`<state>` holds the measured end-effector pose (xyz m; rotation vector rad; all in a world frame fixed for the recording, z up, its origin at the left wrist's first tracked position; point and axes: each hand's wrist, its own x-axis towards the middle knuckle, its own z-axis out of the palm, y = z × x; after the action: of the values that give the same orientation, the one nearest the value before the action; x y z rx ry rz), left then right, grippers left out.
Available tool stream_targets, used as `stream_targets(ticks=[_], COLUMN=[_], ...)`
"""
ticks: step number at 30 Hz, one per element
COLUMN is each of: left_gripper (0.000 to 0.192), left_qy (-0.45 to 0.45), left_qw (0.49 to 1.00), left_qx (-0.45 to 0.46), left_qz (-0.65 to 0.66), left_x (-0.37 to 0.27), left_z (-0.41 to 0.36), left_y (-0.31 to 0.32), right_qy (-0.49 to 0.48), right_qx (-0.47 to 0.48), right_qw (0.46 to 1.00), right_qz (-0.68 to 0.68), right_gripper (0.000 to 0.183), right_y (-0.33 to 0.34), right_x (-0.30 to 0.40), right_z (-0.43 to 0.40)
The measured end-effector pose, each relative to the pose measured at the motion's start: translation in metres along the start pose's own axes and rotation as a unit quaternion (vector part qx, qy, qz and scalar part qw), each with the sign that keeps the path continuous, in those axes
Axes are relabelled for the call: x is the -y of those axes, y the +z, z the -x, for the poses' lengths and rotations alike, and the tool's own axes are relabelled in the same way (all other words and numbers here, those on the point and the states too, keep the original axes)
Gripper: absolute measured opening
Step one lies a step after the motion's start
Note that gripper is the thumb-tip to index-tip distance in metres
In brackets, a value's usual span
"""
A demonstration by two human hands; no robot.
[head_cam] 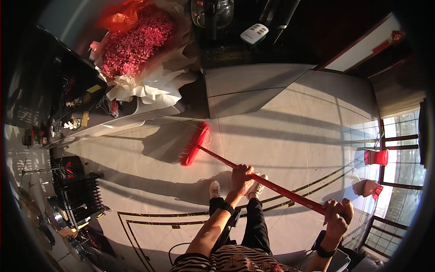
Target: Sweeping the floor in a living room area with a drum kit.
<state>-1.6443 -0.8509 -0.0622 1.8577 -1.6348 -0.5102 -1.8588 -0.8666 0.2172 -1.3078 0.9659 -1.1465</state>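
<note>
A red broom slants across the view, both my hands wrapped around its handle [287,193]. My left hand [242,177] grips the shaft partway down, nearer the head. At the upper end, my right hand [337,217] is closed around the handle. The broom head [197,144] is red with bristles pointing left, and it is at the tiled floor [265,139]. My white shoes [215,189] stand just below and behind the left hand.
A large pink flower bouquet [137,44] in pale paper sits on a cabinet at the upper left. A black-topped cabinet [231,56] bears a white remote [255,33]. Drums and a keyboard-like black rack [76,200] stand left. A red bucket [375,157] is by the windows.
</note>
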Motion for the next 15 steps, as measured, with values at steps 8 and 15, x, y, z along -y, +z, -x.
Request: stream_targets(ticks=[8, 15], left_gripper=[0.025, 0.023], left_qy=[0.096, 0.102], left_qw=[0.992, 0.975], left_qx=[-0.038, 0.118], left_qz=[0.068, 0.156], left_x=[-0.051, -0.180], left_z=[-0.067, -0.120], left_y=[0.099, 0.194], right_qy=[-0.001, -0.009], right_qx=[-0.037, -0.107], right_qw=[0.999, 0.982], right_qz=[-0.013, 0.155], right_gripper=[0.036, 0.039], right_y=[-0.101, -0.197], right_x=[-0.028, 0.007], right_z=[-0.031, -0.001])
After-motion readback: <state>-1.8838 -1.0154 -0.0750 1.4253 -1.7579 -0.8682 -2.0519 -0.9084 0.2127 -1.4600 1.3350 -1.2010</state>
